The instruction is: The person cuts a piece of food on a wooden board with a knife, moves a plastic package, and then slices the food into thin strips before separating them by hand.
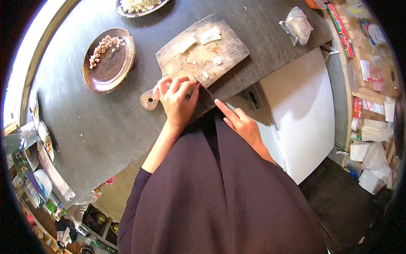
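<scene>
My left hand (176, 100) rests on the near edge of a worn wooden cutting board (198, 53), fingers bent and spread, just above the board's round handle end. A knife (204, 86) lies slanted beside my left thumb, its blade on the board's near corner. My right hand (239, 122) hovers over the table edge with fingers stretched out; the index fingertip is close to the knife's dark handle end, and I see no grip on it. Pale strips and small cut pieces (210, 36) lie on the board.
A brown plate (111, 67) with diced pieces sits left of the board on the dark round table (97, 127). Another dish (137, 7) is at the far edge, a tied plastic bag (297, 26) at the right. A white box-like appliance (296, 114) stands beside the table.
</scene>
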Demonstrator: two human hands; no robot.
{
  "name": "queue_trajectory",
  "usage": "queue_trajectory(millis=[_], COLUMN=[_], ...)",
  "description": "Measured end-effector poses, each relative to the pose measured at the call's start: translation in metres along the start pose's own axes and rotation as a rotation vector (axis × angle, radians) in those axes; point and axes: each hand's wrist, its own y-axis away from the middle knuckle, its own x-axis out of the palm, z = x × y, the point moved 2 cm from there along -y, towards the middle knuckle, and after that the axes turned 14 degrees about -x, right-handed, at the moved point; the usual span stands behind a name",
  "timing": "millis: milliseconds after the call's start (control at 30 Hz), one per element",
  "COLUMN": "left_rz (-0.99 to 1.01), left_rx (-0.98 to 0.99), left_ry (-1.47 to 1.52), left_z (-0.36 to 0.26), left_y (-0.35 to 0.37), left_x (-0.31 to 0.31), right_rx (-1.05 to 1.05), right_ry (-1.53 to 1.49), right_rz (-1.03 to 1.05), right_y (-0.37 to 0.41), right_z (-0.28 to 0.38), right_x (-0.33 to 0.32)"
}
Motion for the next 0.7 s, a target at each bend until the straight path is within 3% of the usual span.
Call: queue_trajectory(millis=[133,700], left_rz=[0.001,-0.001], left_rx=[0.006,-0.003], left_ry=[-0.010,0.020], left_z=[0.000,-0.001], left_y=[-0.001,0.001], left_x=[-0.001,0.000], right_rx=[-0.051,0.017], right_ry=[0.012,0.009], right_rz=[-0.075,-0.009], right_y=[-0.002,0.001], right_z=[-0.002,-0.005], right_x=[0.003,-0.010])
